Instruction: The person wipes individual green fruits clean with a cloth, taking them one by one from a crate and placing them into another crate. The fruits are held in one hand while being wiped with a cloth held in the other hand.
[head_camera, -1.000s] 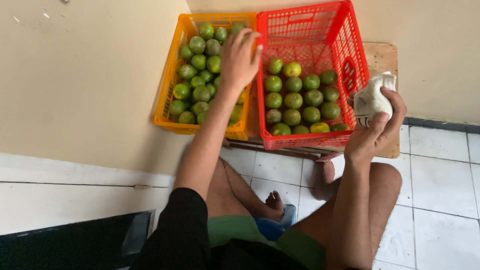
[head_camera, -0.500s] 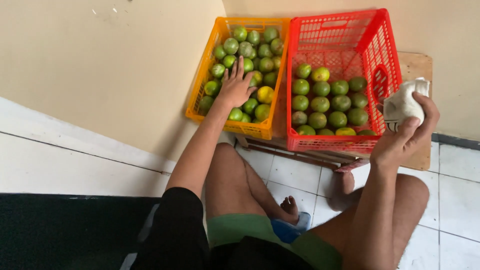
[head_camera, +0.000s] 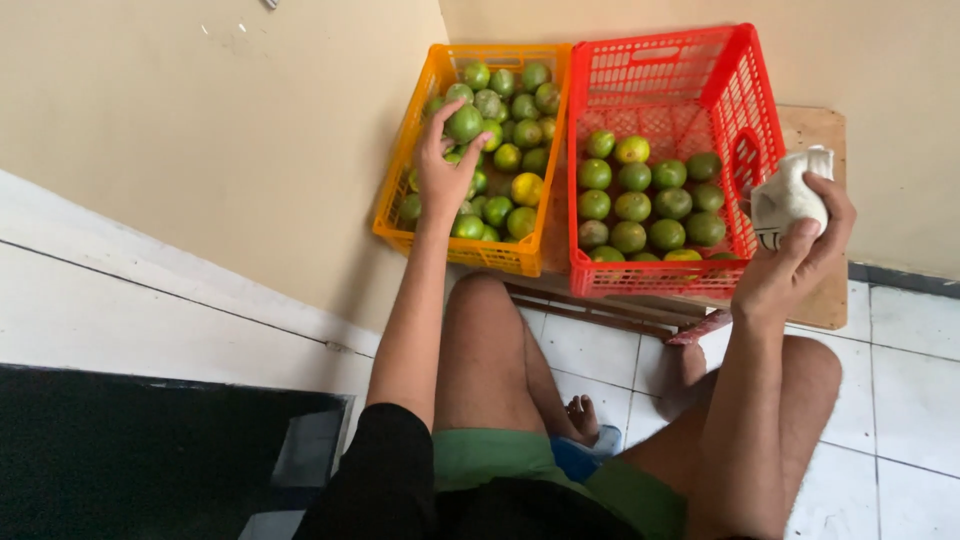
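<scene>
Two slatted plastic crates sit side by side against the cream wall (head_camera: 250, 150), raised on a low wooden board (head_camera: 815, 200) over the white tiled floor (head_camera: 900, 400): an orange plastic crate (head_camera: 400, 190) heaped with round green citrus fruit, and a red plastic crate (head_camera: 740, 90) with a shallower layer of the same. The person sits on the floor before them, knees up. Their left hand (head_camera: 440, 170) reaches into the orange crate, fingers (head_camera: 438, 120) curled around one green round fruit (head_camera: 464, 123) at the top of the heap. It looks firm and fairly light, its smooth rind a bit slippery, so a full wrap round its middle seems the surest hold. The right hand (head_camera: 790, 270), held beside the red crate, grips a crumpled white cloth (head_camera: 785, 195), soft and limp, bunched tightly in closed fingers.
</scene>
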